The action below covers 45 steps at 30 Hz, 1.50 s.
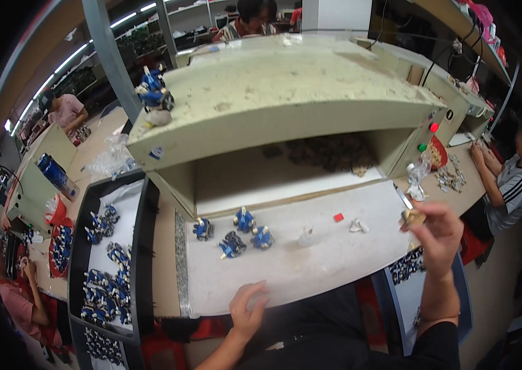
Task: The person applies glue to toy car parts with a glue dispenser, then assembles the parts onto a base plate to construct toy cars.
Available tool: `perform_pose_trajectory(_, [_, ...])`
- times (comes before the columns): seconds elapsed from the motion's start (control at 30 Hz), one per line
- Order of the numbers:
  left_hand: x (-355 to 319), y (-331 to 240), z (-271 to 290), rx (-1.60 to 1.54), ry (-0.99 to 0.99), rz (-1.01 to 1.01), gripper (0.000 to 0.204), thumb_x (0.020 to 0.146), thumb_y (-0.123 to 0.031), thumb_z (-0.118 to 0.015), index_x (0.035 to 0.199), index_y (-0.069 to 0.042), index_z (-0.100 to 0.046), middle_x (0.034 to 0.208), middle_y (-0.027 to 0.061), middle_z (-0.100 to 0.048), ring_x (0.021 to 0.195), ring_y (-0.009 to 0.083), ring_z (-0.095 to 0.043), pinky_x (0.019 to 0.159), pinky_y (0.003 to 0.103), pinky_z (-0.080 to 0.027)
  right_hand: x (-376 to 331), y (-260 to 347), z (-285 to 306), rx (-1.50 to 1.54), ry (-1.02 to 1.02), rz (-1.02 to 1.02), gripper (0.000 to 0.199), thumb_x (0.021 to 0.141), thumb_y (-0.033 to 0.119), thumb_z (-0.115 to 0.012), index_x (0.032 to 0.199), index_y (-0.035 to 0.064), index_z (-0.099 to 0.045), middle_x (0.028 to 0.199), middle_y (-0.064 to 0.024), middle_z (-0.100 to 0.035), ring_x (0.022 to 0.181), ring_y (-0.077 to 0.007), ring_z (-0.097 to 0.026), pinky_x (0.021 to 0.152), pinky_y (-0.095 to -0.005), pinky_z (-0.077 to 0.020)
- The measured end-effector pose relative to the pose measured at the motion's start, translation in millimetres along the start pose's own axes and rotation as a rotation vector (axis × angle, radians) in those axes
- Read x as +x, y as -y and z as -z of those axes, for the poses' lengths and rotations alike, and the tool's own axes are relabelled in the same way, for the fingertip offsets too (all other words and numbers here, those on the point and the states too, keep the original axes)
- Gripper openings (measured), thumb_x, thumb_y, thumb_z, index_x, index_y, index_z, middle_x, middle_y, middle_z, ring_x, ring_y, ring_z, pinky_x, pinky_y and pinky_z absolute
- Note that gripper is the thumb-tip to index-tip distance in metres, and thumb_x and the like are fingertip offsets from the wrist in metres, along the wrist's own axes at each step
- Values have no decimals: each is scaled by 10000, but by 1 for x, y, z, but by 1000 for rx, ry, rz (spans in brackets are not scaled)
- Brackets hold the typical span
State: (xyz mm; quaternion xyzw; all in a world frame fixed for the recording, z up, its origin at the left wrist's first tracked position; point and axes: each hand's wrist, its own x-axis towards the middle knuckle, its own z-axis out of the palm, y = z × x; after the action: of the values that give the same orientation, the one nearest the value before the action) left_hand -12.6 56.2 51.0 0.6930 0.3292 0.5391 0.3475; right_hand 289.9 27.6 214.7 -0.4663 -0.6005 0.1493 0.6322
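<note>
My left hand (248,310) hovers at the near edge of the white work surface (236,290), fingers apart and holding nothing. Raised at the right, my right hand (438,237) pinches a small tan piece with a thin silvery strip (410,214) sticking up from it; its exact kind is unclear. Between the hands stand a small translucent bottle (305,238), a red square scrap (338,217) and a crumpled white scrap (358,226). Farther left are several small blue-and-cream figurines, among them an upright one (244,219) and a dark-based one (232,245).
A cream metal hood (285,117) rises behind the surface, with dark pieces (328,152) inside its opening. A black tray (143,296) of figurines stands left; a grey bin (390,302) sits low right. Other people work at left, right and behind. A figurine (155,92) tops the hood.
</note>
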Motion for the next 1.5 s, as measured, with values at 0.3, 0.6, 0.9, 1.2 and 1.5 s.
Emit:
perform_pose_trajectory(0.3, [8, 12, 26, 359, -112, -75, 205, 735, -49, -595, 938, -23, -602, 727, 85, -618, 698, 246, -584, 779, 390, -432, 244, 10, -71, -578, 322, 187, 186, 792, 138, -634, 888, -19, -607, 711, -58, -624, 642, -94, -586, 593, -218, -459])
perform_pose_trajectory(0.6, [3, 34, 29, 442, -73, -142, 241, 709, -30, -629, 947, -14, -599, 744, 143, -553, 684, 320, -536, 742, 402, -427, 425, -73, -162, -875, 350, 173, 228, 710, 187, -675, 839, 4, -631, 721, -84, -636, 546, -172, -615, 581, -287, -483])
perform_pose_trajectory(0.9, [-40, 119, 36, 185, 228, 767, 137, 745, -204, -550, 798, -89, -601, 633, 137, -551, 588, 326, -508, 589, 413, -389, 526, -177, -204, -1080, 376, 76, 238, 615, 196, -710, 820, 87, -658, 809, -109, -646, 752, -258, -636, 691, -362, -490])
perform_pose_trajectory(1.2, [-61, 142, 29, 357, 500, 662, 134, 765, -206, -543, 797, -100, -618, 666, 157, -578, 619, 332, -536, 583, 429, -403, 560, -242, -199, -1234, 420, 27, 126, 696, 136, -618, 750, 33, -667, 715, -137, -650, 677, -281, -644, 631, -362, -505])
perform_pose_trajectory(1.5, [-49, 139, 24, 306, 283, 500, 114, 760, -179, -558, 808, -103, -627, 647, 158, -562, 605, 329, -528, 580, 419, -406, 558, -201, -234, -755, 558, -386, 236, 715, 151, -679, 909, 25, -637, 775, -83, -654, 608, -179, -650, 515, -282, -484])
